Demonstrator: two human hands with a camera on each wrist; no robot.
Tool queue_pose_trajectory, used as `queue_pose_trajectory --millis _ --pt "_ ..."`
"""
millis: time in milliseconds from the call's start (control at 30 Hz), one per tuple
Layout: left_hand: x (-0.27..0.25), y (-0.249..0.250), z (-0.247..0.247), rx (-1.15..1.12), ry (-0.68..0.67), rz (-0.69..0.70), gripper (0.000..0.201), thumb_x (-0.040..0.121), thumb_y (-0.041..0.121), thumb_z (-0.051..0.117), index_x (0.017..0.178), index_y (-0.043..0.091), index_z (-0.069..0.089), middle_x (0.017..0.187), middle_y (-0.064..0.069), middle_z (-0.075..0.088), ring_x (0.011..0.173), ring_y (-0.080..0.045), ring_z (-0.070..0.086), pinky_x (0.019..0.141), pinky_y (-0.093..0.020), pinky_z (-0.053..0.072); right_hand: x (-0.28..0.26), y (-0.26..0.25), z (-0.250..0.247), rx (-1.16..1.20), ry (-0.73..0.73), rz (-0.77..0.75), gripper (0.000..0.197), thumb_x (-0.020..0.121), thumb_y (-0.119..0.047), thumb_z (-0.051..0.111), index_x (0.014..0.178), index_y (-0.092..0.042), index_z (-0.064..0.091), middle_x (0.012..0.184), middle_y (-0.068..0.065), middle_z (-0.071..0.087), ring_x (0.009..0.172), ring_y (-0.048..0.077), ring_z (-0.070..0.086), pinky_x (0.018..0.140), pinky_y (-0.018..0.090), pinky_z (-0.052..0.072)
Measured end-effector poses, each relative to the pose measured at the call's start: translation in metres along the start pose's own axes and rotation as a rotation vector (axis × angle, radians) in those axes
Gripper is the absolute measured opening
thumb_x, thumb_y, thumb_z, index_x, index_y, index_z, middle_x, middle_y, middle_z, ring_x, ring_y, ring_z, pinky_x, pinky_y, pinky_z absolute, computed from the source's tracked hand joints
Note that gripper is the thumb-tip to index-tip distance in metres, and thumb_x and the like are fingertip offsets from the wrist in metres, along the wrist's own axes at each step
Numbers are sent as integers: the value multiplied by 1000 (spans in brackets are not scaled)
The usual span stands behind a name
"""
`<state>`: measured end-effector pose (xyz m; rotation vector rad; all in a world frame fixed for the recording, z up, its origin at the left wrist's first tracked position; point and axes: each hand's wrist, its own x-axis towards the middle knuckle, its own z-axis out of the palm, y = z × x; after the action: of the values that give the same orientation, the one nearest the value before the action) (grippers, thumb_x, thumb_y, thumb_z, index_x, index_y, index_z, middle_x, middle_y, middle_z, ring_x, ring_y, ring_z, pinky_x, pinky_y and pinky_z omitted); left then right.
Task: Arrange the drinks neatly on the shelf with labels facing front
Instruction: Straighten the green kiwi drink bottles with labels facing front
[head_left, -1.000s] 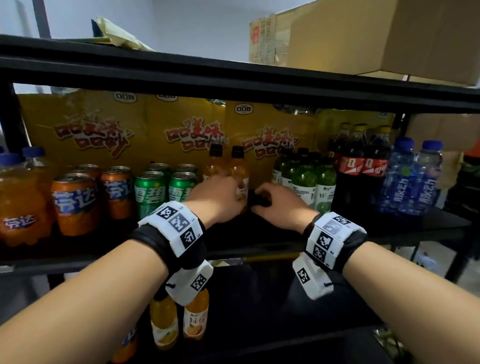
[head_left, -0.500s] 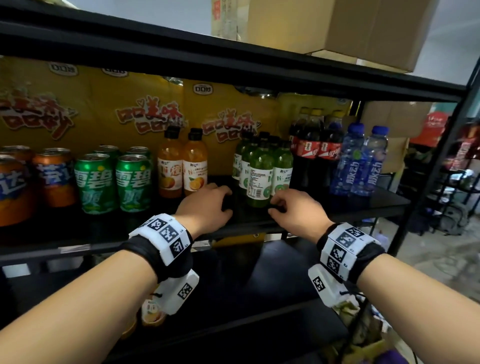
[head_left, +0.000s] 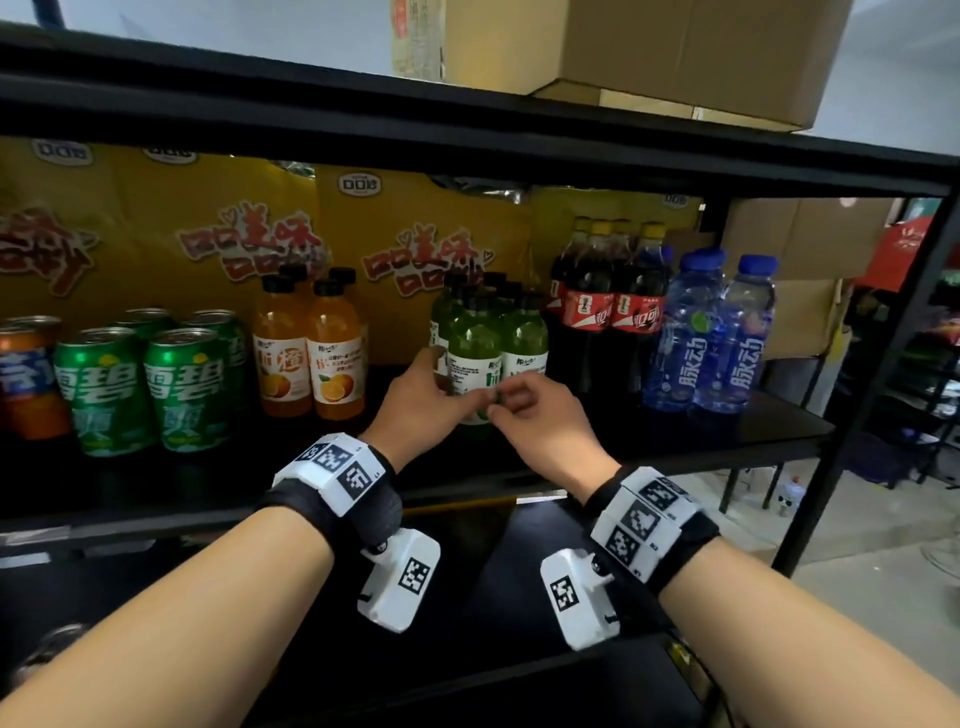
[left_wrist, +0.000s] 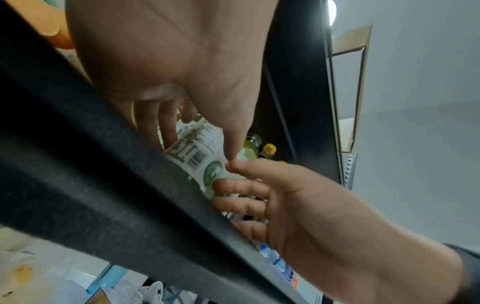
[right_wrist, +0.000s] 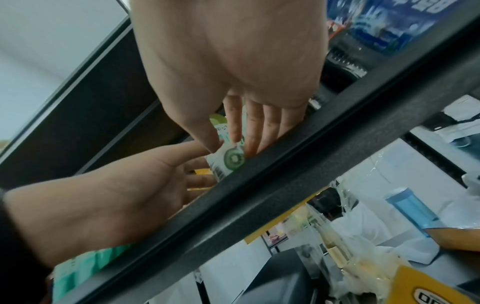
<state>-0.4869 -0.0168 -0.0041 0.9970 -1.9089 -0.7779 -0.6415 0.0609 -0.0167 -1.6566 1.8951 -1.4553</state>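
You're gripping the front green bottle (head_left: 474, 358) w/ both hands: left hand (head_left: 415, 402) and right hand (head_left: 540, 431) both curled round its lower body, on the shelf (head_left: 779, 431) btwn orange bottles (head_left: 309, 358) and colas (head_left: 608, 306). Barcode's facing you, so you're mid-turn; next, prob. keep rotating till the kiwi label's fronting.

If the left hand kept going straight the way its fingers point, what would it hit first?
The left hand already grips the front green kiwi drink bottle. Straight on, it likely meets the green bottles behind; depth is unclear.
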Motion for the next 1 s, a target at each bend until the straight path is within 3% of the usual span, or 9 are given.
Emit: queue_pose_trajectory --millis 167,267,367,467,600,733,833,933,1000 --pt "-2 -3 6 -56 47 -13 48 80 35 86 120 21 64 94 17 67 89 1 66 63 -2 45 6 8 3 68 -43 -31 20 88 -31 76 92 -40 58 88 -11 69 84 7 68 80 26 57" --pt "-10 -3 5 -112 93 0 47 78 41 87 115 24 64 100 8 72 94 -10 70 79 -25 57 4 10 3 144 -64 -45 25 89 -37 75 102 -40 54 92 -12 69 87 7 68 82 28 58" --pt "-22 1 2 -186 180 38 47 74 51 80 113 31 63 103 7 73 95 -11 71 87 -38 59 3 1 6 278 -114 13 30 91 -50 71 109 -35 52 101 -8 67 96 13 68 90 43 60" --pt "-29 9 -6 -259 239 67 56 67 63 75 112 33 61 104 6 73 97 -10 71 85 -33 59 3 -17 9 431 -146 52 23 94 -58 64 101 -36 60 105 -10 68 100 11 67 95 45 59" --pt "-35 11 -16 -329 211 50 56 77 54 83 120 29 57 112 7 72 96 0 71 77 -17 57 7 -33 17 591 -194 77 35 91 -48 74 114 -22 68 111 -5 74 103 11 70 90 39 61" --pt "-40 6 -24 -298 162 -15 45 95 39 68 135 21 57 124 3 71 109 -7 69 96 -30 55 12 -35 26 768 -300 135 32 85 -34 84 112 -23 71 100 -8 80 91 4 75 75 32 61" --pt "-46 1 -29 -354 84 -43 30 98 25 66 127 32 65 124 11 73 114 -4 67 98 -24 52 12 -28 37 780 -349 101 32 87 -30 82 116 -22 73 105 -8 80 96 4 75 80 29 60" --pt "-48 -2 -36 -448 45 -75 36 93 9 56 114 34 71 116 18 75 109 2 68 84 -11 51 14 -26 39 742 -404 31 36 88 -29 80 122 -21 73 113 -8 78 108 9 73 90 27 58" --pt "-50 2 -40 -475 38 -113 41 96 1 50 108 33 73 112 17 76 105 1 70 83 -14 53 17 -25 40 756 -379 26 40 87 -30 80 125 -19 72 113 -7 78 107 8 73 93 29 58"
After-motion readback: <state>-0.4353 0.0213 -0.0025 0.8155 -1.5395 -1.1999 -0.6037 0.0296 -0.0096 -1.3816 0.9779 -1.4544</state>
